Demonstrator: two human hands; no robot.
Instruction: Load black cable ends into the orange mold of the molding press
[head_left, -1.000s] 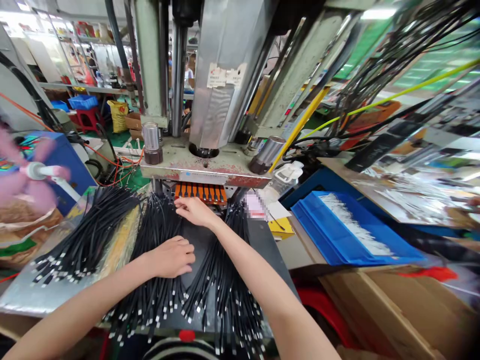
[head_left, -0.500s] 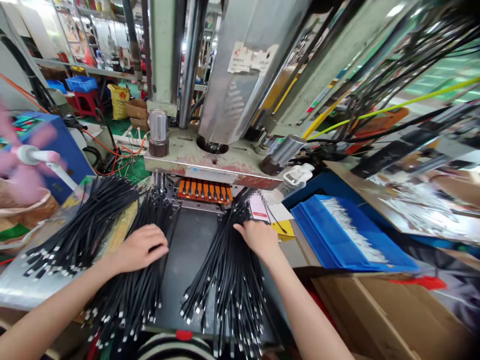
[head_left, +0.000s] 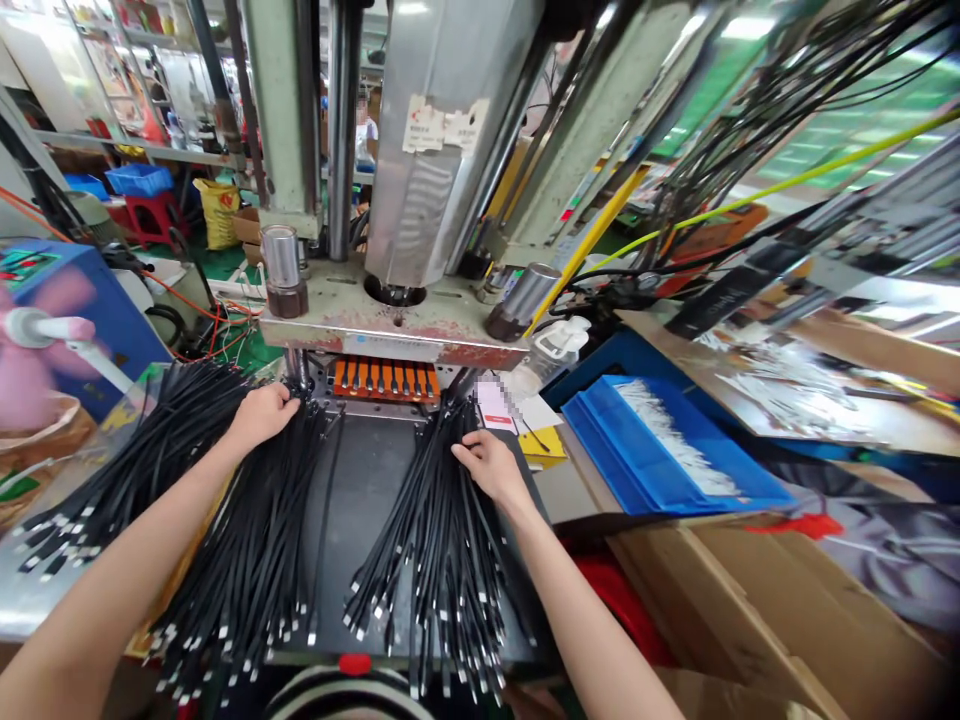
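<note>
My left hand (head_left: 264, 414) is at the upper end of the middle bundle of flat black cables (head_left: 255, 540), its fingers curled closed; whether they pinch a cable is too small to tell. My right hand (head_left: 486, 462) rests by the upper part of the right cable bundle (head_left: 442, 540), thumb and fingers bent together at some strands. White-tipped ends of both bundles fan toward the front of the dark plate (head_left: 360, 500). Behind the plate, an orange mould (head_left: 386, 381) holding several black cable ends sits under the press (head_left: 390, 325).
Another black cable bundle (head_left: 142, 450) lies at the left beside a pink fan (head_left: 37, 330). To the right are a clear bottle (head_left: 555, 345), a blue tray (head_left: 637, 445) of white pieces and cardboard boxes (head_left: 750, 600). A red button (head_left: 355, 664) is at the front edge.
My left hand has moved up the middle bundle, toward the press. The fingers of my right hand have shifted at the right bundle. The whole view has swung a little, so the scene sits further left.
</note>
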